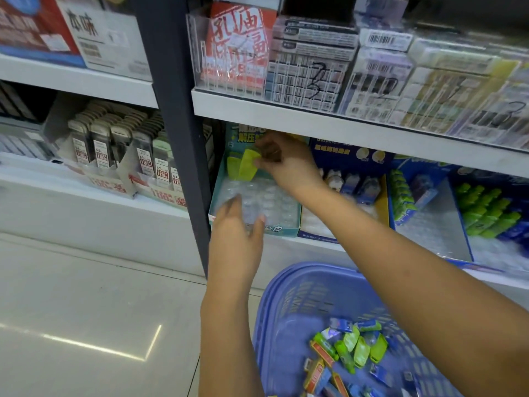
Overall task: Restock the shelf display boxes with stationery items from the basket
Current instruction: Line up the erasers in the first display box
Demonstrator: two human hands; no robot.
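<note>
Where right hand [286, 164] fingers pinch it, yellow-green packet [248, 167], glossy, oblong, stands at back of teal display box [286, 228]; long axis near upright, top tilted right. Left hand [236, 239] fingers relaxed, holding nothing.

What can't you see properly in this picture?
Head view:
- Right hand: motion blur hides whether its fingers pinch the yellow-green plastic piece.
- Teal cardboard display box: its printed back is cut by the white shelf above; the left hand covers part of its front.
- Purple plastic basket: cut off by the bottom edge; its small packets are too blurred to read.
</note>
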